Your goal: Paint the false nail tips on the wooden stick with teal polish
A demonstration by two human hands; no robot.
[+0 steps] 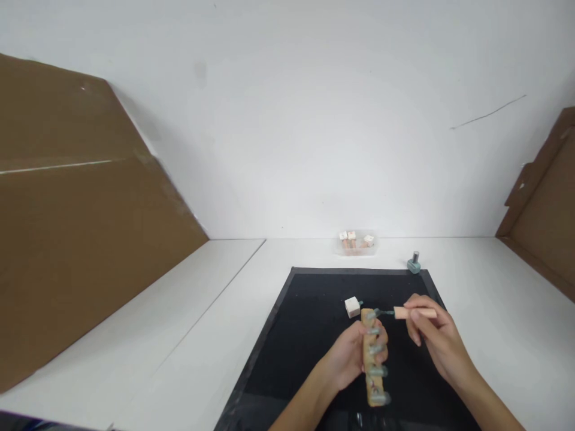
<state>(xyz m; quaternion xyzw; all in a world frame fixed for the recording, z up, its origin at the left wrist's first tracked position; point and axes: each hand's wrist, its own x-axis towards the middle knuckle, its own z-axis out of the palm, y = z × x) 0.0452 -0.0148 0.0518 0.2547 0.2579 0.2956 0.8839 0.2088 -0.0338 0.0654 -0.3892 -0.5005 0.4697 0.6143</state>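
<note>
left hand (pixel 347 358) grips a pegged wooden strip (pixel 368 358), right hand (pixel 435 336) a pink-handled tool (pixel 401 313).

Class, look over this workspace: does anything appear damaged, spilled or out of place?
One thing stands out: a dark slanting line on the white wall, upper right, perhaps a scratch, odd against a mostly plain surface. No spill shows around the wooden strip in the left hand.

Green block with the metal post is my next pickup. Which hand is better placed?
Probably the right hand: it is nearer the green block by the mat's far right corner. It holds a handled tool, though; the left hand, farther off, grips the wooden strip.
</note>
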